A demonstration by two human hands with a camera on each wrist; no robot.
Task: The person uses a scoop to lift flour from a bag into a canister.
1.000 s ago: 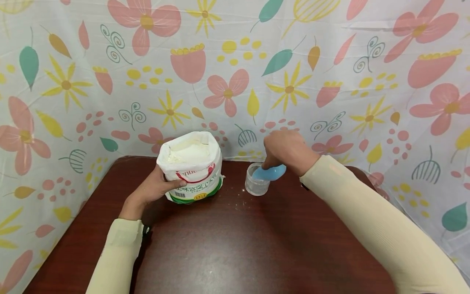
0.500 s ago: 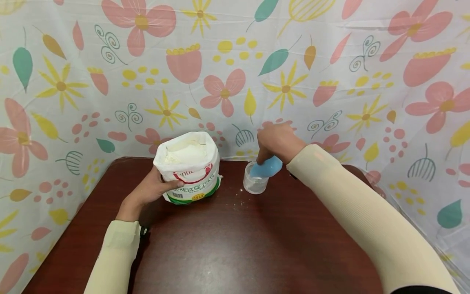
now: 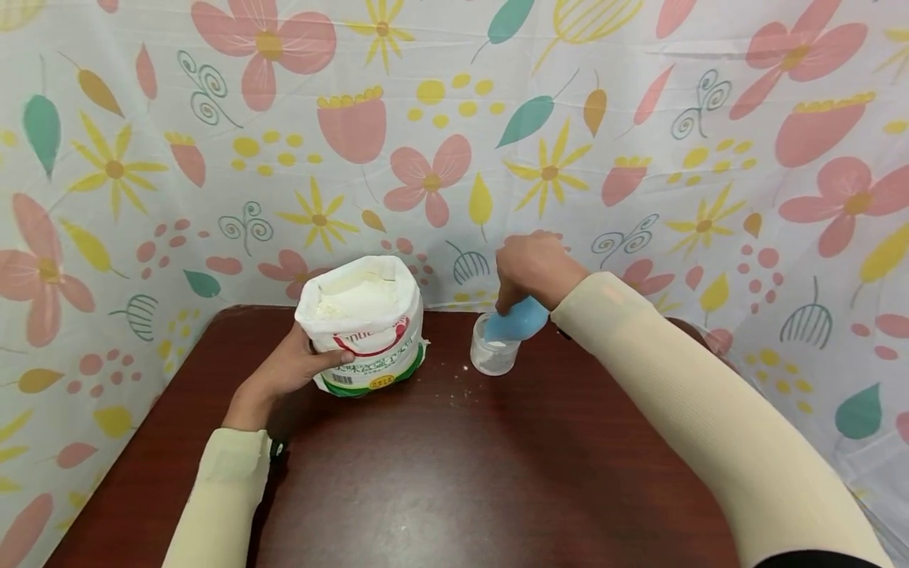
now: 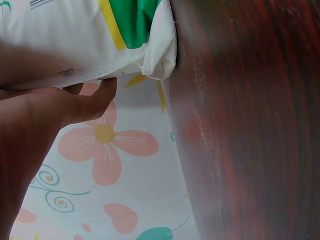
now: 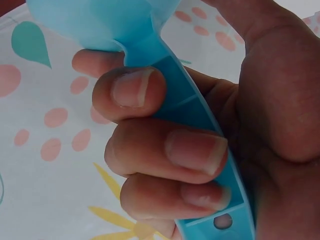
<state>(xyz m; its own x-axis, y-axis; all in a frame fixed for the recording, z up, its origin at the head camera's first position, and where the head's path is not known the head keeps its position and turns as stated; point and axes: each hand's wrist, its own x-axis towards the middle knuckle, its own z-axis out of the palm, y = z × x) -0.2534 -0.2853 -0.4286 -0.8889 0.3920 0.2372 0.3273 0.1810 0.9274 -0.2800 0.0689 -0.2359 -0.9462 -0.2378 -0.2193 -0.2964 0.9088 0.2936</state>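
- On the left half of the dark table (image 3: pixel 426 473), near its far edge, stands a white and green bag (image 3: pixel 379 359), its mouth open and pale powder (image 3: pixel 358 298) showing inside.
- The left hand (image 3: pixel 287 364) grips this bag from its left side: the thumb lies across the printed front, pointing right, while the other fingers are hidden in the head view.
- From the left wrist, bent fingers (image 4: pixel 90 106) show against the bag's white side, so the grip is a broad one, with the bag between thumb and fingers.
- The left forearm, in a pale sleeve (image 3: pixel 216 493), reaches up from the lower left.
- Right of the bag, well apart from it, stands a small clear jar (image 3: pixel 493 360), upright, with some whitish content.
- Above the jar, the right hand (image 3: pixel 538 268) is bent downward at the wrist, knuckles up, holding a blue scoop (image 3: pixel 529 319) slanted with its lower end at the jar's mouth.
- The right wrist view shows the fingers curled closely round the scoop's handle (image 5: pixel 182 97); the grip is narrow and firm-looking.
- The right forearm slopes in from the lower right.
- White specks (image 3: pixel 464 392) lie on the table just beside the jar.
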